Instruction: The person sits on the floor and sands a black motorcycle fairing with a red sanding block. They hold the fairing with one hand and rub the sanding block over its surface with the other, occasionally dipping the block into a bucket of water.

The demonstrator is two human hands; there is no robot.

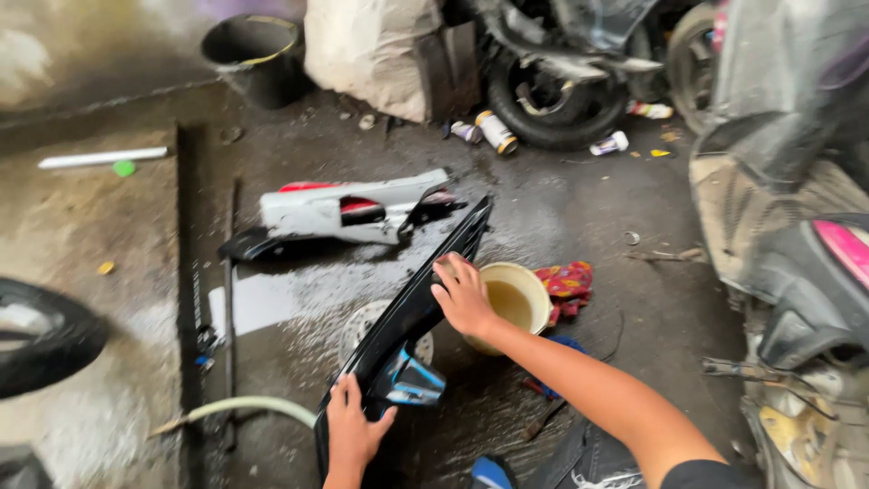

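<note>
A long black scooter body panel (425, 290) stands on edge over the wet floor, running from near me up toward the middle. My left hand (351, 426) grips its near lower end, beside a shiny blue-silver trim piece. My right hand (463, 294) lies flat on the panel's upper edge, fingers spread. Just right of that hand sits a cream plastic bowl (520, 303) holding murky liquid.
A white and red body panel (348, 213) lies on the floor beyond. A red rag (566, 285) lies by the bowl. A hose (244, 407), a tyre (41, 335), a black bucket (253, 50), spray cans (493, 131) and a scooter (797, 226) surround the spot.
</note>
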